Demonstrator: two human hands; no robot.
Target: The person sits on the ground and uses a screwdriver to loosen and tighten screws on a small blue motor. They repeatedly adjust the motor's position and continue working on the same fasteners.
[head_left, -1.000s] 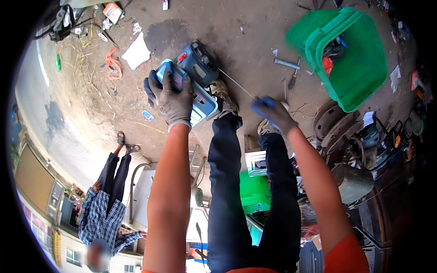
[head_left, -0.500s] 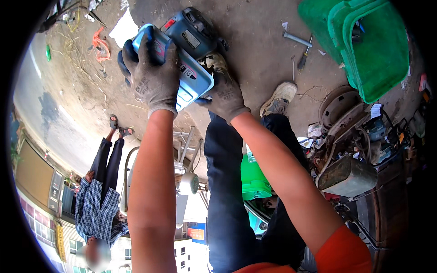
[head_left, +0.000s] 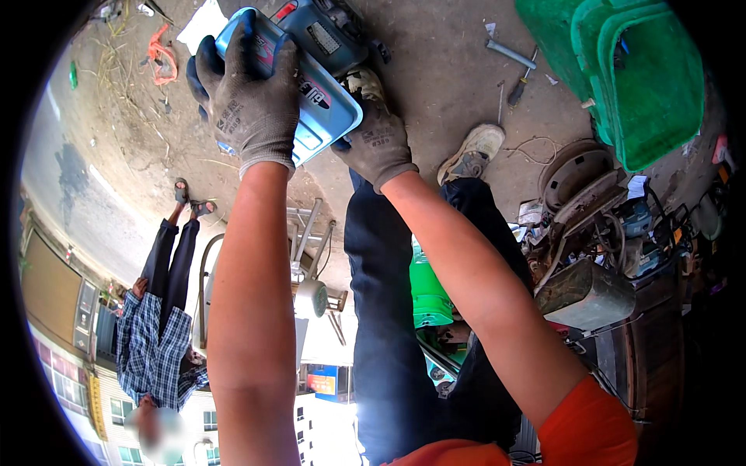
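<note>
A light-blue, rectangular plastic casing (head_left: pixel 330 116) with a printed label and rounded corners tilts between my hands. My left hand (head_left: pixel 252 109), in a grey knitted glove with dark-blue coated fingertips, spreads its fingers over the casing's upper side and grips it. At the casing's lower right end, my right hand (head_left: pixel 377 147), in a matching glove, holds the edge; most of its fingers are hidden behind the casing. Just beyond lies a dark grey-blue machine housing (head_left: pixel 326 43) with a red part, touching or nearly touching the casing.
Green plastic bins (head_left: pixel 657 93) lie at the upper right. A screwdriver (head_left: pixel 519 89) and a metal rod (head_left: pixel 509 53) rest on the dirt ground. Scrap machinery (head_left: pixel 583 295) is heaped at right. A person in a checked shirt (head_left: pixel 155 342) stands at left. My shoe (head_left: pixel 474 151) is nearby.
The whole view has shifted slightly, so the hands and casing sit a little higher and further left. Both hands keep their hold on the casing.
</note>
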